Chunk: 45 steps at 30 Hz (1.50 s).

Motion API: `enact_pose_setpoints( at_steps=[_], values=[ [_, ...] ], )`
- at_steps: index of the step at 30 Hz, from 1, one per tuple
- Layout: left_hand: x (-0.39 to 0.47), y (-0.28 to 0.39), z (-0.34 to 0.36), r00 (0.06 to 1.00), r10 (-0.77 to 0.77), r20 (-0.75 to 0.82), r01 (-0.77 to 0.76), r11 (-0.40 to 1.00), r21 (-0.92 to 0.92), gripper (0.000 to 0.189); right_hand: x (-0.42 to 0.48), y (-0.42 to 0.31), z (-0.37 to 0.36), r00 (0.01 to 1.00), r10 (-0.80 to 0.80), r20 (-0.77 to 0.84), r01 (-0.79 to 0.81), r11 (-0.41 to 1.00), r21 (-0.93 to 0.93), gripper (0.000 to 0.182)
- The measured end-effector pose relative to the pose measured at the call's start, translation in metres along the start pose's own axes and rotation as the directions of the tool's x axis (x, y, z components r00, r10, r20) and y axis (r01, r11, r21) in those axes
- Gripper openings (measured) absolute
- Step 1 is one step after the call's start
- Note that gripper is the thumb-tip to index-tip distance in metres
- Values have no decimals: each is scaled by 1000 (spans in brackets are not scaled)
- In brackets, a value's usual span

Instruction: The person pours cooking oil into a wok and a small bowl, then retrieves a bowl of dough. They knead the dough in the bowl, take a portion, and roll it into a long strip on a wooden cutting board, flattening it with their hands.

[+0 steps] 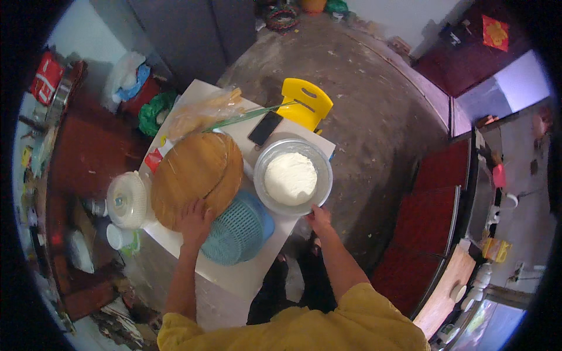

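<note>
My left hand [196, 220] lies on the near edge of a round wooden board [193, 171], fingers spread over its top. Whether the thumb reaches under the edge is hard to see. By the near rim of a round metal bowl [261, 193], my right hand [319, 218] has its fingers closed on the metal. A mound of white flour or dough [290, 179] fills the middle of the bowl. Between my hands is a blue plastic basket [237, 232], partly covered by the board. All of these are on a pale table [237, 281].
Beyond the bowl lie a dark phone [265, 128], green stalks [248, 117] and a clear plastic bag [197, 114] with yellowish contents. A yellow chair [306, 103] stands at the table's far side. A whitish lidded basket [126, 200] sits left of the board; red cabinets [428, 210] are at right.
</note>
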State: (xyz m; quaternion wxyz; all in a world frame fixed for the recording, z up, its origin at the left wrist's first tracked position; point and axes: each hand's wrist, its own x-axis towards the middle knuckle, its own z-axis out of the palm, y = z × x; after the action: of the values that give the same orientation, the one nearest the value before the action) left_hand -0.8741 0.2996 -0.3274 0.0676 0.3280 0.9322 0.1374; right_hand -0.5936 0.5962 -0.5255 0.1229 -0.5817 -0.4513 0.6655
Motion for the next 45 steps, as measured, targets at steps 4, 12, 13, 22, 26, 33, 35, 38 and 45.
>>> enact_pose_setpoints(
  at_steps=[4, 12, 13, 22, 26, 33, 35, 38, 45],
  values=[
    [-3, -13, 7, 997, -41, 66, 47, 994, -97, 46, -12, -53, 16, 969, 243, -38, -241, 969, 52, 30],
    [-26, -59, 25, 1000, -6, -7, 6, 999, -35, 47, -83, -74, -19, 987, 158, 22, -158, 952, 261, 26],
    [-25, -62, 28, 1000, 22, -15, -21, 995, 95, 46, -104, -81, -41, 989, 148, 26, -146, 908, 394, 22],
    [-30, 168, 126, 920, 389, -40, -366, 822, -436, 38, -183, -68, -281, 945, 225, -238, -50, 818, 573, 14],
    [-79, 447, 83, 699, 424, 575, 392, 446, -805, 45, -194, -46, -382, 848, 114, -518, 191, 846, 498, 16],
    [-136, 675, 87, 221, 654, 723, 575, 511, -639, 47, -296, -100, -464, 678, 69, -732, 531, 642, 553, 12],
    [-147, 695, 104, 206, 642, 739, 539, 556, -633, 47, -308, -89, -469, 627, 91, -774, 567, 628, 533, 12],
    [-158, 724, 118, 210, 634, 745, 493, 589, -640, 50, -317, -69, -480, 681, 95, -726, 536, 611, 583, 27],
    [-133, 796, 152, 58, 619, 783, 429, 693, -580, 55, -293, -20, -496, 743, 302, -598, 598, 103, 795, 72]
  ],
)
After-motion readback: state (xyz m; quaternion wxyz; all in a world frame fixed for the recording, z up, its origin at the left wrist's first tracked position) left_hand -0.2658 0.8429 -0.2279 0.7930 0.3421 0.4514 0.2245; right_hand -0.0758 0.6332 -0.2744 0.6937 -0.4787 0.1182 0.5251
